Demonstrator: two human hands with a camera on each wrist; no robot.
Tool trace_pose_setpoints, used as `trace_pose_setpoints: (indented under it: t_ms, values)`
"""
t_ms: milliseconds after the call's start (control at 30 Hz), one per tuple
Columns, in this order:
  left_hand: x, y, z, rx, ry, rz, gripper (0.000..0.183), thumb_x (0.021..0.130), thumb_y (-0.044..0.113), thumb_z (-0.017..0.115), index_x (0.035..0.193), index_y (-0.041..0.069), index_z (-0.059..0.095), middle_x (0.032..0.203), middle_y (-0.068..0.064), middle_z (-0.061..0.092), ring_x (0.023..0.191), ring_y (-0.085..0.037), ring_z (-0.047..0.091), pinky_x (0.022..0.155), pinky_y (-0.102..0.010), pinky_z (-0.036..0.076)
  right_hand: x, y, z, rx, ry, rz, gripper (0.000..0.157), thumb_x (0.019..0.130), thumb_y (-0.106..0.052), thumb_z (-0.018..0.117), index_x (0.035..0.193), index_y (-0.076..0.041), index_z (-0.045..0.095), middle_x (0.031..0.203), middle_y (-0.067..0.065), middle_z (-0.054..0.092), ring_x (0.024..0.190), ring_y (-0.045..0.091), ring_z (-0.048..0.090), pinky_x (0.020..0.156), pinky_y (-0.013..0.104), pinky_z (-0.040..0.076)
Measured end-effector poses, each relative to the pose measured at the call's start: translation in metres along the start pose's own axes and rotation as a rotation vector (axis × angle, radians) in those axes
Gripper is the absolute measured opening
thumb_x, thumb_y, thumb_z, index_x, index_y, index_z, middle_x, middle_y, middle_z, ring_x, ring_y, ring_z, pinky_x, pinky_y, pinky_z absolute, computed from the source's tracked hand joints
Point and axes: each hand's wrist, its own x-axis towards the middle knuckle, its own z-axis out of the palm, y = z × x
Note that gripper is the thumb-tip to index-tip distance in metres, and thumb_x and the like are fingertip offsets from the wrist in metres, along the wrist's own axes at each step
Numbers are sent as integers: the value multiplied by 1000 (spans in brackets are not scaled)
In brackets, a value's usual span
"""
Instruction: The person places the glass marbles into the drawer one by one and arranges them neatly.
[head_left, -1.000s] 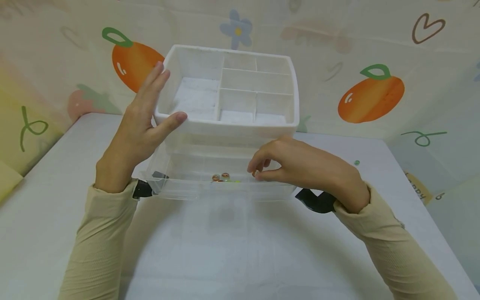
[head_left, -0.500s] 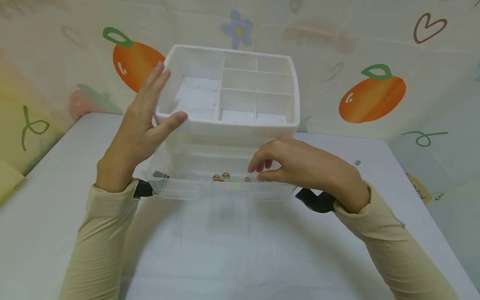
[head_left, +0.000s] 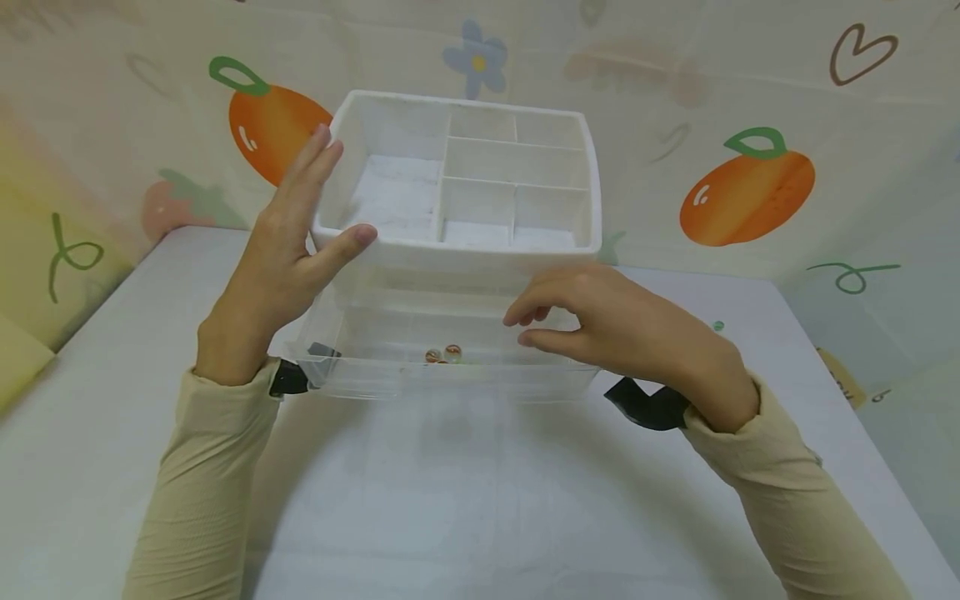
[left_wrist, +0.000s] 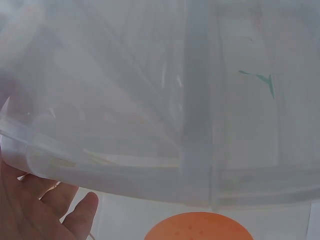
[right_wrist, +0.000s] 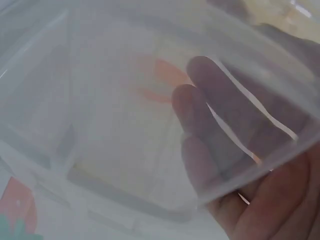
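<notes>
A white organizer box with divided compartments stands on the table, and a clear drawer is pulled out beneath it. My left hand rests against the box's left side, fingers straight along the wall and thumb on the front rim. Small brown-and-clear marbles lie in the drawer near its middle. Over the drawer's right part is my right hand, thumb and fingers apart with nothing between them. In the right wrist view, its fingers show through clear plastic.
A small green marble lies on the white table, right of the box. Behind hangs a fruit-patterned cloth. Black wrist straps sit close to the drawer's front corners.
My right hand has let go of a brown marble in the drawer, then lifted slightly and drawn back to the right. My left hand stays against the box.
</notes>
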Motion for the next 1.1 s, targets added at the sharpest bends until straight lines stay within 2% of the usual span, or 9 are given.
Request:
trace_pose_setpoints:
  t_ms: [233,433,600,900,1100]
  values:
    - [0,1,-1,0,-4,-15,78,96,48,61,157,12,28,167,1,18,154,-14,18,126,-38,15,-11,6,-1,-18,155,-97,19,89,-14,75,108,-13,73,107,-6,72,93,8,64,77,27,51]
    - [0,0,0,-2,-3,-15,79,95,49,61,157,13,28,167,0,18,154,-15,18,126,-39,15,-19,11,-2,-42,282,-155,23,84,-9,78,106,-13,73,105,-4,73,97,11,66,82,26,51]
    - [0,0,0,-4,-2,-17,78,96,47,61,157,13,29,167,2,18,154,-14,18,126,-38,15,-26,15,-1,-44,347,-155,26,81,-7,81,105,-13,73,104,-4,71,100,13,64,85,22,48]
    - [-1,0,1,11,-7,-10,77,96,45,61,157,14,28,167,2,17,154,-13,18,126,-39,16,-35,18,6,19,442,-169,37,73,2,84,105,-12,73,104,-2,70,102,12,63,83,11,46]
    - [-1,0,0,16,-5,-14,76,97,44,61,157,14,28,167,3,17,154,-13,17,126,-39,15,-42,21,8,23,488,-138,37,75,3,82,108,-12,73,106,-1,70,104,11,63,87,10,45]
